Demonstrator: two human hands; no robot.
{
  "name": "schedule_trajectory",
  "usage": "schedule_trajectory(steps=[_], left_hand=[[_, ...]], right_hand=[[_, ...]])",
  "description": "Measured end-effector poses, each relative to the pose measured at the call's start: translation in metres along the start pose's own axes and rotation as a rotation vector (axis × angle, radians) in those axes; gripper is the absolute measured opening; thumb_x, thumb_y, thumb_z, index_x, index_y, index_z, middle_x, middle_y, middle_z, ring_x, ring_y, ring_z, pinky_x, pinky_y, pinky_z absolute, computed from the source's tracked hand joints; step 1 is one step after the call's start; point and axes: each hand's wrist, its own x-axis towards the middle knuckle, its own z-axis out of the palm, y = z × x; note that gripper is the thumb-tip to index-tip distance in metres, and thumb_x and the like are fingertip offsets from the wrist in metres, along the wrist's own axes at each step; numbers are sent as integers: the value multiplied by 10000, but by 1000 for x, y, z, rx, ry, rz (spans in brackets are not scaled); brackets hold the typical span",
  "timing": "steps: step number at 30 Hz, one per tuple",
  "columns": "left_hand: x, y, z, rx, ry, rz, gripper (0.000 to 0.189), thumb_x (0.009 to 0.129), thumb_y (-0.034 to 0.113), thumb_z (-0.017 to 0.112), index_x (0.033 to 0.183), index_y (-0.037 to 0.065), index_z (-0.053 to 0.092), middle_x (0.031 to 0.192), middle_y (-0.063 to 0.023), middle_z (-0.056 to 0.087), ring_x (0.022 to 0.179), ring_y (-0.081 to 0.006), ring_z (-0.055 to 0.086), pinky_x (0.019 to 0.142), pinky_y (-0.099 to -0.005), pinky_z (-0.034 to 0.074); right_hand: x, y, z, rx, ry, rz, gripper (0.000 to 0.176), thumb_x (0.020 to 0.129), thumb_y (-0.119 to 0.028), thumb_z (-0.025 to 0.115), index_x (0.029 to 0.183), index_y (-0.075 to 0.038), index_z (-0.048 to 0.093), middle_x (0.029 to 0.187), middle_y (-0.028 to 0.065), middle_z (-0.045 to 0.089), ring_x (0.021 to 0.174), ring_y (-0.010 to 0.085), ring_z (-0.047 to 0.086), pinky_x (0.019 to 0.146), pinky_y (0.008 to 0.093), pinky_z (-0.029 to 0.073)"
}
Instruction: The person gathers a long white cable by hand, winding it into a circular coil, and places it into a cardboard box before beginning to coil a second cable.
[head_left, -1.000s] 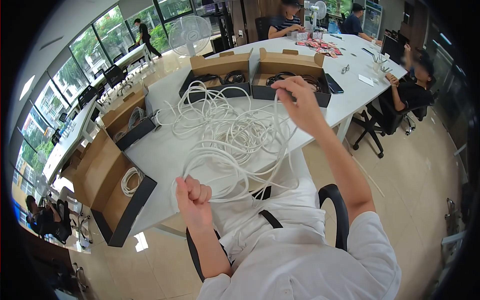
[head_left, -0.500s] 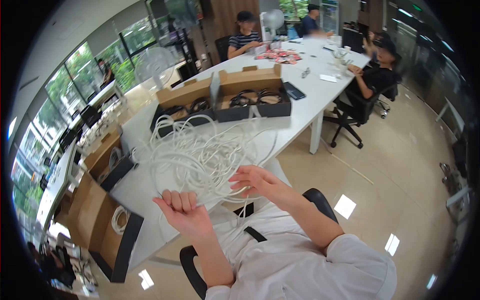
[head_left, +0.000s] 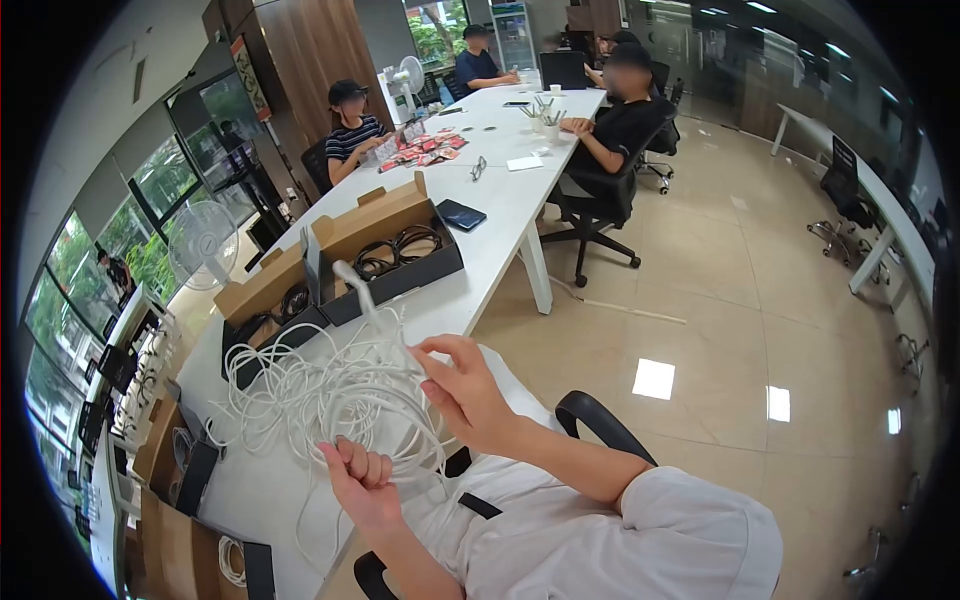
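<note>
One white table (head_left: pixel 262 512) carries a tangled heap of white cable (head_left: pixel 300 385) just beyond both hands, with a looped white coil (head_left: pixel 375 393) between them. Right hand (head_left: pixel 466 400) sits farther forward, forearm angled in from lower right, thumb and fingers part-curled near a blurred strand (head_left: pixel 356 286), can't tell if pinching. Left hand (head_left: pixel 362 482) is nearer, fist closed on the coil, thumb sticking out.
</note>
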Motion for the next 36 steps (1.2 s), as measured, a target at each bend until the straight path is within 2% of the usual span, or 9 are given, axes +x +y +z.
schedule_trajectory(steps=[4,10,13,16,22,25,28,29,36], left_hand=[[1,-2,-4,121,-169,-106,434,964,395,461,645,130,331,523,64,216,421,-62,135,416,-261,126],[0,3,-22,283,-304,-128,416,969,389,450,666,117,362,510,60,230,409,-52,169,397,-239,154],[-7,-1,-18,414,-250,-99,413,963,376,469,667,106,369,521,53,254,414,-51,187,399,-239,159],[-11,2,-23,463,-212,-79,407,957,361,489,669,99,372,536,52,278,417,-51,200,399,-241,161],[-22,10,-24,627,-53,84,413,934,393,530,708,68,411,538,57,300,437,-35,237,404,-233,174],[-26,9,-23,772,24,203,408,916,410,557,750,46,473,539,64,317,450,-23,246,415,-223,184],[-29,5,-31,893,69,319,367,920,390,556,804,48,492,536,64,324,436,-11,232,407,-216,161],[-28,3,-34,930,81,356,346,926,377,551,823,52,490,535,62,326,426,-7,223,400,-215,148],[-26,-3,-8,959,15,553,453,862,102,591,1282,38,432,772,9,532,501,-2,318,441,-179,243]], right_hand=[[-1,1,-7,173,-270,84,375,907,9,456,1278,-29,494,1199,155,521,1062,209,537,893,316,423],[-4,-4,-12,656,-659,400,570,938,-6,422,1454,-59,186,1184,166,542,908,224,623,828,291,456],[-3,-13,-10,597,-670,401,627,958,-37,395,1468,-79,33,1082,163,593,819,233,638,752,305,483],[-1,-3,-11,613,-847,417,656,962,-48,387,1464,-57,-35,1175,195,537,906,220,623,812,298,463],[-8,9,1,991,-817,439,554,959,-93,374,1420,59,107,1268,216,438,1034,230,560,926,307,395],[-8,7,15,601,-782,260,415,936,-98,401,1294,84,292,1138,235,512,964,275,582,858,328,435],[-4,-9,14,503,-906,432,270,934,-102,429,1150,47,367,1065,188,547,951,228,595,810,325,452],[1,-20,9,408,-913,457,269,910,-76,445,1140,40,368,854,196,586,789,301,616,694,363,466],[-12,-8,29,249,-694,251,248,848,-35,532,1058,14,410,776,246,590,743,423,580,631,463,437]])
